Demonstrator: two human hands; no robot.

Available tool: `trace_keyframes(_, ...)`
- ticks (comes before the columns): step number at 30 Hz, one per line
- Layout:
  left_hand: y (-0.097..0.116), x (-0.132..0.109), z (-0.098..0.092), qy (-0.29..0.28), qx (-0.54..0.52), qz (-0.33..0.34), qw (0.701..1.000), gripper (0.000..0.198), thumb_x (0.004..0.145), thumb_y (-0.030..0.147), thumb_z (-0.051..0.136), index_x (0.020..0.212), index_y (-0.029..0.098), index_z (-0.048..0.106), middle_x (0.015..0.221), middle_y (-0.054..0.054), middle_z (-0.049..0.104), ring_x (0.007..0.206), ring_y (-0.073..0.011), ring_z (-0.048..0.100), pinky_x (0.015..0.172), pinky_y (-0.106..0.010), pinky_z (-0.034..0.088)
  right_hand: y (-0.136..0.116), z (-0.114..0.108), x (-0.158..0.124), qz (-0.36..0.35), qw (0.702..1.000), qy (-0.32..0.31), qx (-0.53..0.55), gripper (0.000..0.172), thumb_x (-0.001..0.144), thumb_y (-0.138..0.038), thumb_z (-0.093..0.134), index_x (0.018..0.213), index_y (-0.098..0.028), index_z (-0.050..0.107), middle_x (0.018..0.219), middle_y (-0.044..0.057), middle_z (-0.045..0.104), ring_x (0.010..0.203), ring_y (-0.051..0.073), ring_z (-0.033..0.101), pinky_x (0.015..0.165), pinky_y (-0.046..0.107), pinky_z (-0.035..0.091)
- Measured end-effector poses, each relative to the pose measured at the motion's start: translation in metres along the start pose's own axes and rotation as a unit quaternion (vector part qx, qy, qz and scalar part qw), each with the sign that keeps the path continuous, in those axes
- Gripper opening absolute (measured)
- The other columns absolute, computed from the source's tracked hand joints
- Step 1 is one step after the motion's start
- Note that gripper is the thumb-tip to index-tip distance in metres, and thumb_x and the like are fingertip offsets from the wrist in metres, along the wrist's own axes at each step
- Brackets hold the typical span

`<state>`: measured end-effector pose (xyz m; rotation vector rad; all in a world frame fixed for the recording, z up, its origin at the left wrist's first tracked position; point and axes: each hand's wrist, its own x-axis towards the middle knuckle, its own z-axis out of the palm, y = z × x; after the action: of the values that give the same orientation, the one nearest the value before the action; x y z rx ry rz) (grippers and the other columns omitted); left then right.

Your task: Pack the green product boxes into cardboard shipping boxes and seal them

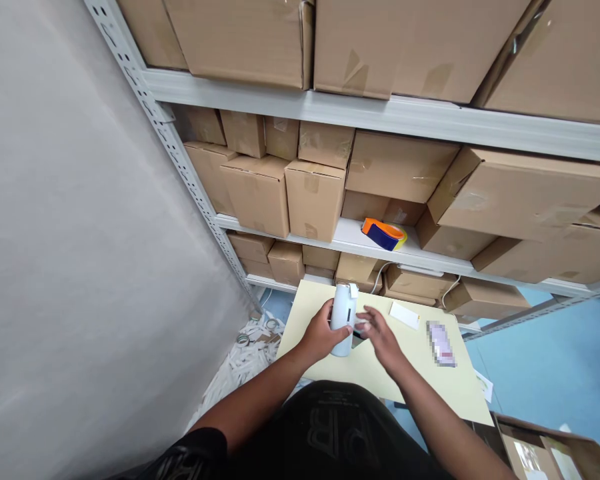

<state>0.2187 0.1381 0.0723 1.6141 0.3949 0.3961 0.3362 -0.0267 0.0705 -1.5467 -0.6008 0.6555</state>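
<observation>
My left hand [323, 331] is wrapped round a pale blue bottle [343, 313], with the thumb across its lower front. The bottle stands nearly upright over the table, with a white tab at the top right of its lid and a small dark mark on its side. Close beside it on the right is my right hand [379, 335], its fingers apart and slightly curled, holding nothing. A dark object on the table between the hands is mostly hidden.
On the pale yellow table [420, 373] lie a white box [405, 315] and a blurred-out object [441, 344]. Shelves of cartons [315, 200] rise behind, with orange and blue rolls [384, 233]. White scraps [235, 373] cover the floor at left; an open carton [555, 447] is at right.
</observation>
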Motion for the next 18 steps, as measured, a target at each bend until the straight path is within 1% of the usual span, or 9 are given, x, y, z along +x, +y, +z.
trace_keyframes(2,0.003,-0.001,0.007,-0.014,0.015,0.006,1.000,0.075,0.077,0.032,0.082,0.144,0.025,0.049,0.132,-0.009,0.067,0.114,-0.0268,0.066,0.096,-0.038,0.054,-0.014,-0.012,0.016,-0.011,0.999,0.037,0.006,0.077,0.086,-0.069,0.063,0.149,-0.028,0.042,0.143,0.017,0.058,0.112,0.031,0.068,0.087,0.047,0.058)
trace_keyframes(4,0.008,-0.002,0.015,-0.040,0.037,0.017,0.998,0.077,0.077,0.032,0.082,0.146,0.026,0.048,0.135,-0.008,0.065,0.114,-0.0263,0.066,0.096,-0.038,0.054,-0.027,-0.017,0.030,-0.027,0.999,0.029,-0.011,0.079,0.085,-0.066,0.065,0.151,-0.028,0.042,0.147,0.015,0.057,0.121,0.031,0.064,0.092,0.046,0.057)
trace_keyframes(7,0.011,-0.003,0.025,-0.091,0.062,0.038,0.993,0.078,0.079,0.037,0.081,0.148,0.027,0.046,0.132,-0.006,0.066,0.110,-0.0257,0.067,0.095,-0.037,0.056,-0.035,-0.019,0.042,-0.040,0.998,0.018,-0.052,0.069,0.080,-0.058,0.075,0.138,-0.025,0.057,0.133,0.011,0.067,0.120,0.030,0.064,0.098,0.045,0.054)
trace_keyframes(9,0.007,0.000,0.027,-0.124,0.078,0.067,0.987,0.072,0.086,0.042,0.075,0.149,0.026,0.046,0.132,-0.007,0.066,0.112,-0.0260,0.066,0.097,-0.038,0.055,-0.031,-0.025,0.042,-0.042,0.996,0.053,-0.051,0.065,0.077,-0.057,0.077,0.130,-0.024,0.061,0.124,0.010,0.071,0.112,0.029,0.067,0.097,0.044,0.054)
trace_keyframes(11,-0.003,0.007,0.025,-0.113,0.128,0.091,0.981,0.054,0.095,0.043,0.063,0.145,0.024,0.052,0.134,-0.009,0.064,0.121,-0.0271,0.063,0.104,-0.041,0.052,-0.022,-0.039,0.037,-0.032,0.992,0.119,-0.038,0.066,0.075,-0.058,0.079,0.127,-0.022,0.062,0.120,0.010,0.072,0.107,0.028,0.067,0.093,0.043,0.054)
trace_keyframes(13,-0.018,0.018,0.021,-0.051,0.217,0.070,0.972,0.043,0.098,0.041,0.056,0.136,0.020,0.059,0.134,-0.013,0.061,0.128,-0.0292,0.058,0.110,-0.044,0.047,-0.012,-0.058,0.031,-0.011,0.981,0.191,-0.029,0.070,0.072,-0.058,0.081,0.128,-0.021,0.062,0.120,0.011,0.071,0.106,0.028,0.066,0.090,0.041,0.054)
trace_keyframes(15,-0.036,0.030,0.019,-0.014,0.306,0.018,0.952,0.047,0.094,0.040,0.061,0.135,0.018,0.059,0.133,-0.015,0.059,0.130,-0.0324,0.056,0.111,-0.047,0.046,-0.003,-0.077,0.025,0.010,0.971,0.237,-0.024,0.073,0.070,-0.057,0.083,0.129,-0.021,0.061,0.122,0.011,0.070,0.105,0.027,0.065,0.088,0.039,0.053)
trace_keyframes(16,-0.045,0.036,0.019,-0.019,0.340,-0.006,0.940,0.053,0.090,0.039,0.065,0.138,0.017,0.057,0.134,-0.016,0.058,0.130,-0.0340,0.055,0.110,-0.049,0.047,0.001,-0.084,0.023,0.017,0.969,0.246,-0.021,0.073,0.070,-0.057,0.083,0.129,-0.021,0.061,0.123,0.011,0.070,0.105,0.027,0.065,0.088,0.039,0.052)
trace_keyframes(18,-0.061,0.046,0.022,-0.062,0.383,-0.027,0.921,0.069,0.084,0.038,0.070,0.147,0.016,0.050,0.138,-0.018,0.055,0.132,-0.0360,0.054,0.109,-0.049,0.048,0.007,-0.094,0.020,0.026,0.969,0.247,-0.019,0.069,0.069,-0.056,0.084,0.125,-0.021,0.062,0.122,0.010,0.070,0.104,0.026,0.064,0.089,0.038,0.052)
